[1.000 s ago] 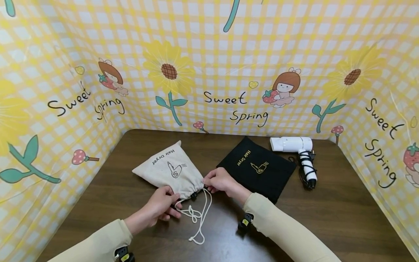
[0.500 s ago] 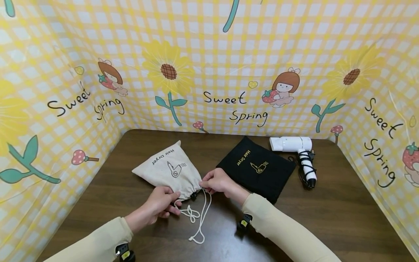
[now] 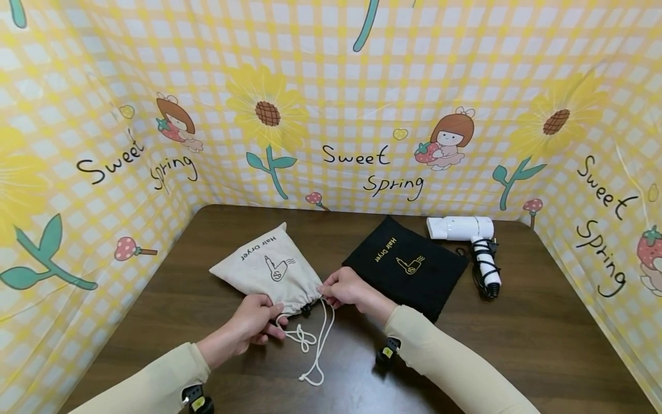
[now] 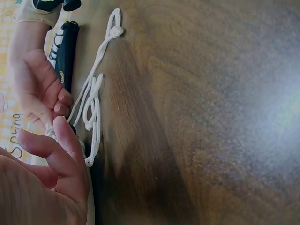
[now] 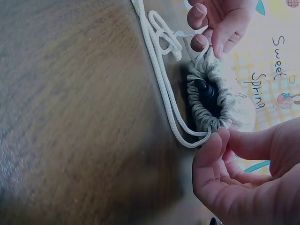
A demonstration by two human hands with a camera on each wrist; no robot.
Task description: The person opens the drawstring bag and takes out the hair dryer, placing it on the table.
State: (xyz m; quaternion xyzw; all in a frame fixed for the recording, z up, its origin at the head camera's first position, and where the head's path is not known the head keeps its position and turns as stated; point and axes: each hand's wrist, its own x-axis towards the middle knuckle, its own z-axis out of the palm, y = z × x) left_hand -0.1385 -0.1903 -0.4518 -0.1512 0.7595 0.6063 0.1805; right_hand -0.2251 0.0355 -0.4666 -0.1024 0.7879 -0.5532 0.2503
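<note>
A cream drawstring bag (image 3: 274, 270) printed "Hair Dryer" lies on the table, its ruffled mouth toward me. At the mouth's left edge, my left hand (image 3: 248, 325) pinches the cloth with the thumb on top. My right hand (image 3: 349, 287) pinches the opposite edge, where the white cord (image 3: 323, 339) comes out. In the right wrist view the gathered mouth (image 5: 218, 105) is partly open, and a black object (image 5: 206, 91) shows inside; the rest of it is hidden by the cloth. The cord hangs in loose loops, ending in a knot on the table.
Right of the cream bag lies a flat black bag (image 3: 408, 270) with gold "Hair Dryer" print. A white hair dryer (image 3: 460, 228), its black cable (image 3: 483, 259) wound round the handle, lies at the back right. Patterned cloth walls (image 3: 331, 103) surround the wooden table (image 3: 527, 339).
Both hands keep their grip on the bag's mouth. My right fingertips and the mouth's right edge have shifted only very slightly; the rest stays in place.
</note>
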